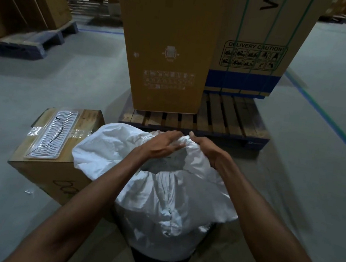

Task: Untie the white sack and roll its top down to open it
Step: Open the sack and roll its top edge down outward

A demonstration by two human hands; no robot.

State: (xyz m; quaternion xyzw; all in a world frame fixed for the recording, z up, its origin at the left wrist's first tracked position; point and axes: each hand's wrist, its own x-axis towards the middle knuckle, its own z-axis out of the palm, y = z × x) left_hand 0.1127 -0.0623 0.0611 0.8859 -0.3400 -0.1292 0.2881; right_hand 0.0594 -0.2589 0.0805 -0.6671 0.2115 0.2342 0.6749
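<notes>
The white sack point(167, 196) stands right in front of me on the floor, bulging and crumpled. Its mouth is open and dark inside, with the fabric folded outward around it. My left hand point(163, 144) lies over the far rim of the mouth, fingers stretched across the cloth. My right hand point(206, 148) grips the far right part of the rim, fingers curled into the fabric. No tie or string shows around the neck.
A cardboard box point(43, 160) with a white wavy plastic insert point(55, 134) on top sits at the sack's left. Just beyond the sack is a wooden pallet point(228, 119) carrying tall cartons point(168, 45). More cartons on a pallet point(23, 42) stand far left.
</notes>
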